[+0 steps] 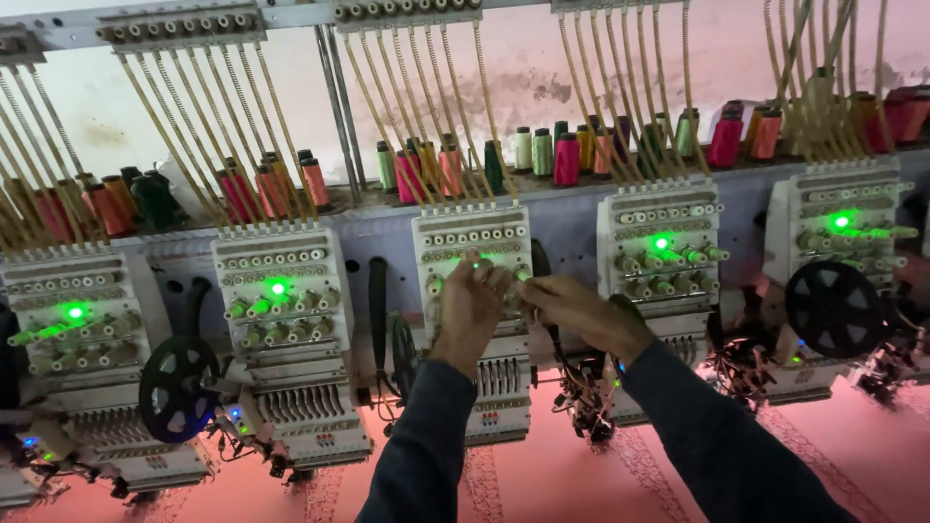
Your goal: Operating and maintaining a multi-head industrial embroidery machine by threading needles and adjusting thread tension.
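both hands are raised to the middle embroidery head [473, 291] of a long multi-head embroidery machine; the left hand [472, 302] has its fingers curled against the tension knobs on the face of that head, and the right hand [579, 312] reaches in beside it, fingertips drawn together near the left hand as if pinching a fine thread, though the thread itself is too thin to make out, so i cannot tell whether anything is truly held. judging from this, the threading or adjusting work on this head is under way and not finished: the hands are on the tension panel, well above the needle bars [499, 376], and nothing shows thread brought down to the needles yet. five embroidery heads are in view, the far left head [77, 329], the second head [281, 320], the middle one, the fourth head [662, 266] and the far right head [843, 242], each with a green light lit, the middle one's partly behind the fingers. two black spoked wheels [177, 387] show, one left and one right. thread cones [567, 160] stand in a row on the shelf above, too many and too overlapped to count surely, in pink, green, orange and yellow. pink fabric [852, 455] lies stretched below the heads
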